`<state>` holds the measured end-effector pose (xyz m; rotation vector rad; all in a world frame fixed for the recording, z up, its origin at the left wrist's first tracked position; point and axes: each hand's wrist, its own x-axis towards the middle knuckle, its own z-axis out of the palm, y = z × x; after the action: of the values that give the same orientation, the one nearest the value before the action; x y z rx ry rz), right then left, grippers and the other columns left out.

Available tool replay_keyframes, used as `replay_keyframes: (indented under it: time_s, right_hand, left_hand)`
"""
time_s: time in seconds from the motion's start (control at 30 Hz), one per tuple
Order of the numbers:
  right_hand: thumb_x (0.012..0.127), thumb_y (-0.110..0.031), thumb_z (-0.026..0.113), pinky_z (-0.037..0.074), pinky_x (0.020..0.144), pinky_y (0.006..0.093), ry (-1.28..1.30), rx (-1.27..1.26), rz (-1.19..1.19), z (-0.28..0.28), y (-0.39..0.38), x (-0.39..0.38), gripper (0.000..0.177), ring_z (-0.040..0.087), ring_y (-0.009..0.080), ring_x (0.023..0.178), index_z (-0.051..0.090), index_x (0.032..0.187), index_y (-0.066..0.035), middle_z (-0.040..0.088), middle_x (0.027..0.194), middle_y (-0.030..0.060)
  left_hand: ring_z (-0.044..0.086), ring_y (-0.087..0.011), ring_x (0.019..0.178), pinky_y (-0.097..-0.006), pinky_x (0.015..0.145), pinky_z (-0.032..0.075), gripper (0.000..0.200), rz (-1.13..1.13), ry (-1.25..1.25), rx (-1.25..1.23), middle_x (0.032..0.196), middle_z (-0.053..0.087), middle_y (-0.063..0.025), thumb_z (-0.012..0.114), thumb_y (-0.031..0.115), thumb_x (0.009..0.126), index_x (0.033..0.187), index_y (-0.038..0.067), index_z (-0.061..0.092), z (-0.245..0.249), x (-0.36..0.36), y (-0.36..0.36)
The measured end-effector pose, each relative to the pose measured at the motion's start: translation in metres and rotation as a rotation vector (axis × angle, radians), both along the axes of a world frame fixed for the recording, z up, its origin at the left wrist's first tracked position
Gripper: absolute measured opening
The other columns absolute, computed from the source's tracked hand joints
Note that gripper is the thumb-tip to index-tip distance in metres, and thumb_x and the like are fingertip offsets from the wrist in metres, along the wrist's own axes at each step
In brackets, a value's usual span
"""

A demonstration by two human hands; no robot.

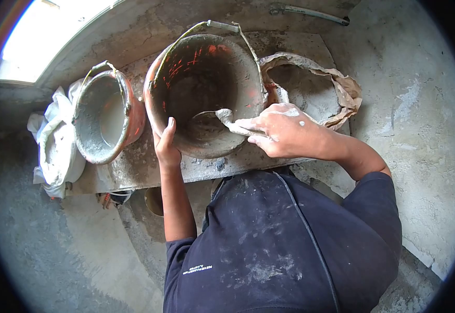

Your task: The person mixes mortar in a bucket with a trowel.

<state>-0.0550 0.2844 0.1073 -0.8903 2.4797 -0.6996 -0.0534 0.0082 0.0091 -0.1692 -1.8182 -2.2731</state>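
A large orange bucket [160, 88], coated inside with grey cement, tilts toward me. My left hand [167, 143] grips its near left rim, the thumb showing over the edge and the other fingers hidden behind the wall. My right hand [285, 130], smeared with cement, is closed round the handle of a cement-caked trowel [225, 117]. The trowel reaches over the right side of the rim, its blade down inside the bucket against the lower wall. The wire bail [222, 25] stands up at the far side.
A smaller orange bucket [133, 117] with grey mix stands at left, beside a white sack [60, 151]. At right lies an open paper bag [350, 96] of grey powder. All rest around a cement-stained board [133, 177]. A pipe [316, 14] sticks out from the wall.
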Motion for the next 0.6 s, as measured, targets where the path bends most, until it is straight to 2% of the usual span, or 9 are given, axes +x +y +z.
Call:
replay_keyframes:
  time_s: [0.07,0.13,0.17,0.27,0.37,0.4,0.5,0.6]
  right_hand:
    - [0.089,-0.022,0.067,0.053,0.084,0.0486,-0.066,0.036,-0.022,-0.003,-0.003,-0.001,0.043,0.07,0.0373,0.092,0.068,0.132,-0.012,0.071,0.089,0.0221]
    - [0.086,-0.019,0.063,0.053,0.075,0.0513,-0.022,-0.093,-0.072,-0.031,-0.001,-0.011,0.019,0.07,0.0398,0.084,0.071,0.098,-0.007,0.069,0.082,0.0214]
    - [0.086,-0.021,0.064,0.055,0.079,0.0496,0.079,-0.049,-0.044,-0.046,0.0,-0.02,0.025,0.07,0.0393,0.087,0.074,0.105,-0.008,0.072,0.088,0.019]
    - [0.086,-0.021,0.066,0.057,0.081,0.0473,0.315,-0.026,-0.042,-0.072,0.003,-0.039,0.035,0.071,0.0383,0.087,0.073,0.119,-0.012,0.075,0.091,0.0159]
    - [0.089,-0.024,0.07,0.056,0.081,0.0459,0.331,0.055,-0.084,-0.046,-0.005,-0.046,0.04,0.071,0.0363,0.089,0.071,0.126,-0.012,0.073,0.094,0.0186]
    - [0.088,-0.023,0.071,0.056,0.076,0.0457,0.417,0.067,-0.106,-0.044,-0.006,-0.05,0.038,0.07,0.0352,0.083,0.071,0.125,-0.012,0.071,0.084,0.017]
    - [0.087,-0.016,0.069,0.055,0.064,0.0439,0.579,0.031,-0.081,-0.06,-0.005,-0.059,0.04,0.068,0.0341,0.072,0.069,0.127,-0.01,0.069,0.081,0.0169]
    - [0.082,-0.008,0.065,0.054,0.057,0.0447,0.631,0.102,0.032,-0.079,-0.011,-0.039,0.041,0.07,0.0326,0.071,0.067,0.123,-0.001,0.068,0.077,0.0205]
  left_hand:
    - [0.019,-0.0253,0.156,-0.038,0.126,0.01,0.082,0.005,0.024,-0.035,0.167,0.024,-0.0148,0.056,0.016,0.089,0.162,-0.002,0.02,0.005,0.002,0.003]
    - [0.018,-0.025,0.156,-0.0378,0.126,0.01,0.082,0.01,0.045,-0.069,0.168,0.023,-0.0145,0.056,0.016,0.09,0.162,-0.002,0.02,0.009,0.005,0.007]
    - [0.018,-0.0248,0.156,-0.0377,0.126,0.009,0.082,0.012,0.053,-0.086,0.168,0.023,-0.0143,0.056,0.016,0.09,0.162,-0.002,0.02,0.009,0.008,0.007]
    - [0.02,-0.0249,0.155,-0.0378,0.125,0.011,0.081,0.018,0.034,-0.058,0.167,0.025,-0.0145,0.056,0.016,0.09,0.161,-0.002,0.021,0.008,0.008,0.002]
    - [0.023,-0.025,0.153,-0.0378,0.125,0.013,0.079,0.023,0.0,-0.018,0.165,0.028,-0.0147,0.056,0.015,0.09,0.16,-0.003,0.023,0.004,0.007,-0.005]
    - [0.024,-0.0251,0.153,-0.0378,0.124,0.014,0.078,0.021,-0.016,0.001,0.164,0.029,-0.0148,0.056,0.015,0.091,0.16,-0.003,0.024,0.0,0.008,-0.005]
    - [0.028,-0.0252,0.151,-0.0379,0.124,0.017,0.076,0.02,-0.066,0.053,0.163,0.032,-0.015,0.056,0.015,0.091,0.159,-0.003,0.026,-0.01,0.011,-0.005]
    - [0.031,-0.0253,0.15,-0.0379,0.123,0.019,0.074,0.026,-0.101,0.094,0.161,0.034,-0.0152,0.056,0.014,0.091,0.158,-0.004,0.028,-0.014,0.011,-0.009]
